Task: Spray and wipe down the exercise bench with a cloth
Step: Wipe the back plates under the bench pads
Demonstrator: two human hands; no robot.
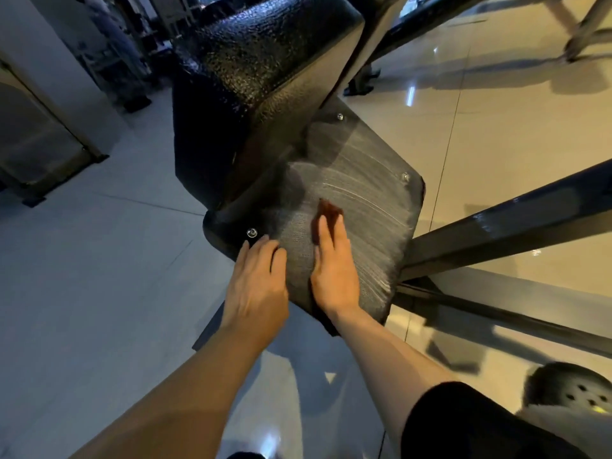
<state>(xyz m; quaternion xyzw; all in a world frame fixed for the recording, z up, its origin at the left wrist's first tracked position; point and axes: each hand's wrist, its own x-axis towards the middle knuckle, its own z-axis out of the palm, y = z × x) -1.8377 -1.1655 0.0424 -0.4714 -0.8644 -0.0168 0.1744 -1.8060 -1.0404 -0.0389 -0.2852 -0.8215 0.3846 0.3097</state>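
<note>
1. Glossy pale floor tiles (496, 134) fill the right side, throwing back bright ceiling reflections and long shadows
2. On the left the floor (82, 260) looks cooler and grey-blue, with thin grout lines
3. A light wall panel (39, 61) stands far left, a dark-framed door (36, 140) just beside it
4. Blurred metal racks (126, 54) crowd the upper left
5. Dark metal beams (516, 223) cross the right side

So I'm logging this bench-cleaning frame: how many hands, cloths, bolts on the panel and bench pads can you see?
Hands: 2, left hand and right hand
Cloth: 1, reddish-brown cloth under the right fingertips
Bolts: 3, bolt, bolt, bolt
Pad: 1, black pad
Total: 7
</note>
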